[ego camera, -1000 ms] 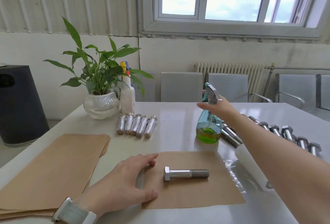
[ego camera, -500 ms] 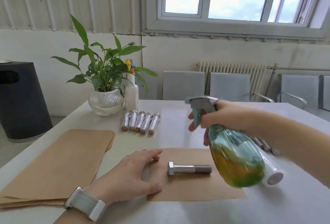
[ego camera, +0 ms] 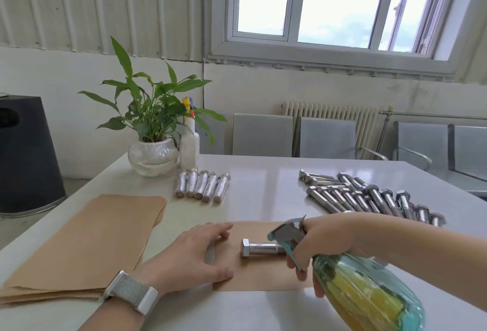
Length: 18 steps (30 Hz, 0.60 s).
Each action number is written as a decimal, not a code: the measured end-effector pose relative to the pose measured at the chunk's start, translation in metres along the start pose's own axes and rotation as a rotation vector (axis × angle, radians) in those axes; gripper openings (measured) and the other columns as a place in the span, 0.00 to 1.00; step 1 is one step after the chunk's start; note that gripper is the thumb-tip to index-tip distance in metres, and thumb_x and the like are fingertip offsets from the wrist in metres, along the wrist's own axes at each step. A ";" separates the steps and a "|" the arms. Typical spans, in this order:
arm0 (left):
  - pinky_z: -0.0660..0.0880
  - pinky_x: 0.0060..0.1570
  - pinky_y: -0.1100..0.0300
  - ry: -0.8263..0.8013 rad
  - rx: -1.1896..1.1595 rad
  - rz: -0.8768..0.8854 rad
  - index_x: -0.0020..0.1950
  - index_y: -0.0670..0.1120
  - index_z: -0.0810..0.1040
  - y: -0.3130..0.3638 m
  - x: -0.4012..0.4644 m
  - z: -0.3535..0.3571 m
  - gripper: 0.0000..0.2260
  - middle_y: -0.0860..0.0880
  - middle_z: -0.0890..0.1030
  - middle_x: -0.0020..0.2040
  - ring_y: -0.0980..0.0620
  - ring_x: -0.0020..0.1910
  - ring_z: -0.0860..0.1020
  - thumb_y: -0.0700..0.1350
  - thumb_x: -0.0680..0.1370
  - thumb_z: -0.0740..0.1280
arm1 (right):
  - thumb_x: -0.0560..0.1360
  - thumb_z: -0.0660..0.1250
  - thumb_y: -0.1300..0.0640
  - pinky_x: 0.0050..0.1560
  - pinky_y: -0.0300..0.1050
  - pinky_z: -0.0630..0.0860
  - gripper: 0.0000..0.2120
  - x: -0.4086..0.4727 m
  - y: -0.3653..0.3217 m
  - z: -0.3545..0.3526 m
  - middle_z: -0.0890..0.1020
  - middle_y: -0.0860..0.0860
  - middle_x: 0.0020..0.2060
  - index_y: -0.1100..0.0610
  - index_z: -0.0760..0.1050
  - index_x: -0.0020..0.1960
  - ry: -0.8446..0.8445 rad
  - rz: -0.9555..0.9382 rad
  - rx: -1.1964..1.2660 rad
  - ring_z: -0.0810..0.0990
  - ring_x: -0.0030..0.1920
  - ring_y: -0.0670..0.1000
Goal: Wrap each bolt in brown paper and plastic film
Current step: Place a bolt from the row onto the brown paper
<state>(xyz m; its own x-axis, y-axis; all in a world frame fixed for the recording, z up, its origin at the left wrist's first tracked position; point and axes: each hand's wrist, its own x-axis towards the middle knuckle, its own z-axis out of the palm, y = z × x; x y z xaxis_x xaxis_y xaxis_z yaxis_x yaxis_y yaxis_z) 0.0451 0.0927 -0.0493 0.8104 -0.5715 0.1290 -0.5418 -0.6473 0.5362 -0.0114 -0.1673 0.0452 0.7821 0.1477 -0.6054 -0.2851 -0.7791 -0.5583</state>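
A steel bolt lies head-left on a brown paper sheet near the table's front. My left hand rests flat on the sheet's left edge, fingers straight. My right hand grips a teal spray bottle holding yellow-green liquid, with its nozzle right above the bolt's threaded end. Several bare bolts lie in a heap at the right. Several wrapped bolts lie in a row behind the sheet. The plastic film roll is hidden.
A stack of brown paper sheets covers the table's left front. A potted plant and a white spray bottle stand at the back left. Grey chairs line the far side, and a black bin stands left of the table.
My right hand lifted the spray bottle from the table's middle, brought it forward and tilted it down to the bolt. The left hand stayed on the paper.
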 end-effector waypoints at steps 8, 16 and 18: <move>0.60 0.70 0.64 0.001 0.014 0.002 0.75 0.62 0.59 0.001 0.000 -0.001 0.36 0.67 0.69 0.63 0.66 0.65 0.65 0.59 0.71 0.72 | 0.71 0.70 0.63 0.43 0.50 0.83 0.14 -0.010 0.011 -0.008 0.82 0.58 0.54 0.63 0.76 0.56 0.046 0.064 0.004 0.86 0.39 0.60; 0.61 0.70 0.63 -0.002 0.001 -0.006 0.75 0.63 0.59 -0.002 0.000 0.000 0.36 0.68 0.69 0.63 0.67 0.66 0.65 0.61 0.71 0.72 | 0.71 0.66 0.62 0.37 0.44 0.80 0.12 -0.013 0.028 -0.007 0.86 0.57 0.44 0.64 0.75 0.54 0.056 0.116 -0.016 0.85 0.37 0.59; 0.60 0.69 0.65 0.001 0.000 -0.005 0.75 0.63 0.59 -0.002 0.000 0.000 0.36 0.69 0.69 0.63 0.68 0.66 0.64 0.61 0.71 0.72 | 0.71 0.68 0.63 0.38 0.46 0.81 0.12 -0.013 0.030 -0.009 0.86 0.55 0.42 0.64 0.75 0.54 0.049 0.106 0.018 0.85 0.39 0.61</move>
<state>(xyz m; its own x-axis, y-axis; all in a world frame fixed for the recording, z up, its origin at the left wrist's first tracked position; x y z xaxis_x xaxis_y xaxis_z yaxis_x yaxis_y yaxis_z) 0.0464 0.0937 -0.0505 0.8132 -0.5680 0.1269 -0.5378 -0.6500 0.5370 -0.0252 -0.1988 0.0416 0.7727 0.0347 -0.6338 -0.3773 -0.7779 -0.5025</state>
